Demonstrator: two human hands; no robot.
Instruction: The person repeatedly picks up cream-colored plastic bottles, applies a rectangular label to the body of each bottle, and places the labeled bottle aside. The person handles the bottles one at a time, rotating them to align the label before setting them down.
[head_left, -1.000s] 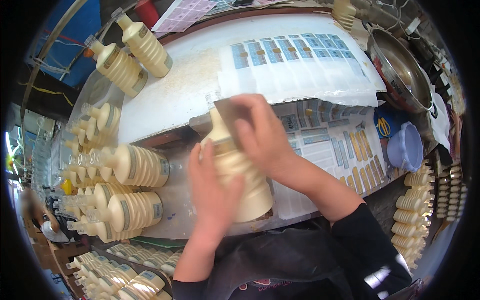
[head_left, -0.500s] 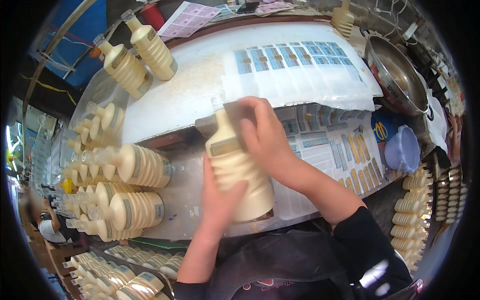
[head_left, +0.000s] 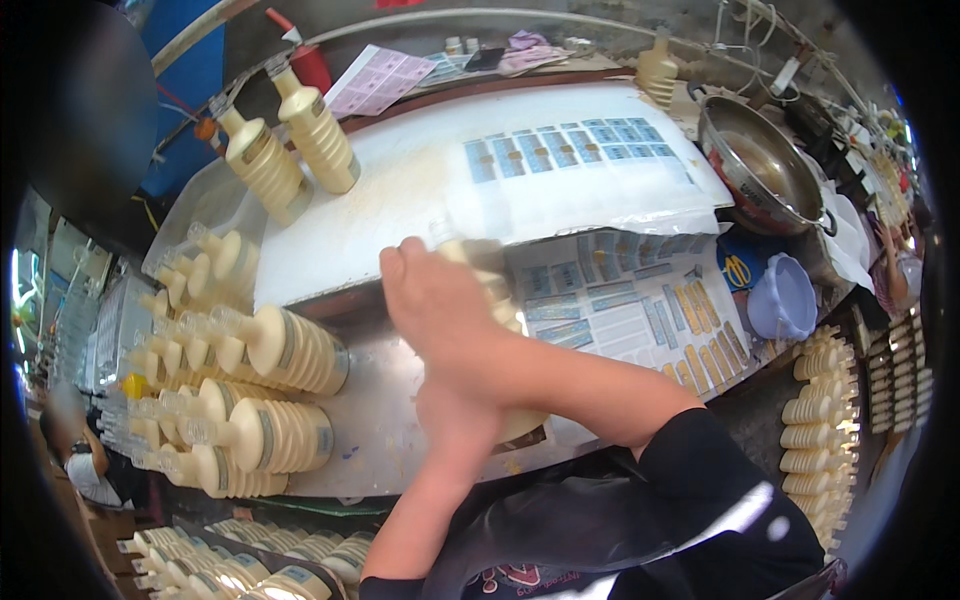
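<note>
A cream ribbed bottle (head_left: pixel 495 285) with a clear neck stands tilted in front of me at the near edge of the table, largely covered by my hands. My right hand (head_left: pixel 440 300) reaches across its left side near the shoulder, fingers curled and blurred; whatever they hold is hidden. Below it, my left hand (head_left: pixel 455 415) rests against the bottle's lower left side, its fingers mostly behind my right forearm. Blue-and-gold label strips (head_left: pixel 590 300) lie on a sheet right of the bottle.
Cream bottles (head_left: pixel 290 440) lie stacked at the left. Two more (head_left: pixel 320 140) stand at the back left. A white board (head_left: pixel 400 200) carries rows of blue labels (head_left: pixel 570 145). A metal pan (head_left: pixel 765 165) and a lilac bucket (head_left: pixel 782 300) are at the right.
My right hand has swept from the bottle's right side across to its left, crossing over my left hand. The thin grey sheet it held by the neck no longer shows. The view has shifted slightly.
</note>
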